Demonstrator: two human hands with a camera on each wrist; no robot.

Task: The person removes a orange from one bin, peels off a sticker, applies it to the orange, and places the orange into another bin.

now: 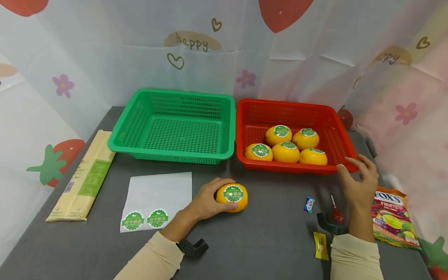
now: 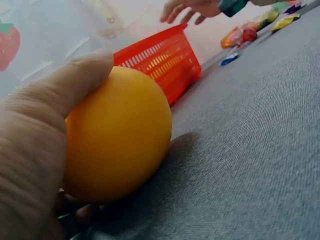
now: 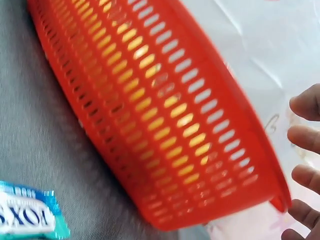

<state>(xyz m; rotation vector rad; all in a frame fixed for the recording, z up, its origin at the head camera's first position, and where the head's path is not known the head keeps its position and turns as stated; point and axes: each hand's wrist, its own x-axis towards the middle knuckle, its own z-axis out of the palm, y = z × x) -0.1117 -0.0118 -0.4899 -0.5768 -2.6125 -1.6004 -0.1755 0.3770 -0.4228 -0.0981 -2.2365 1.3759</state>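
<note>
My left hand (image 1: 209,199) grips an orange (image 1: 233,198) on the grey table, thumb in front and fingers behind. A round green-and-white sticker (image 1: 233,193) is on its upper side. In the left wrist view the orange (image 2: 120,135) shows its plain skin beside the thumb. My right hand (image 1: 361,182) is raised over the front right corner of the red basket (image 1: 336,170), fingers loosely bent and holding nothing. Several stickered oranges (image 1: 286,151) lie in that basket. To the left of my left hand, a white sheet (image 1: 157,194) bears two more green stickers (image 1: 157,218).
A green basket (image 1: 171,153) stands left of the red one. A long cream-and-green packet (image 1: 84,179) lies at the left edge. On the right are a blue candy (image 1: 309,204), a red lollipop (image 1: 337,215), a yellow candy (image 1: 321,246) and a FOX'S bag (image 1: 392,219).
</note>
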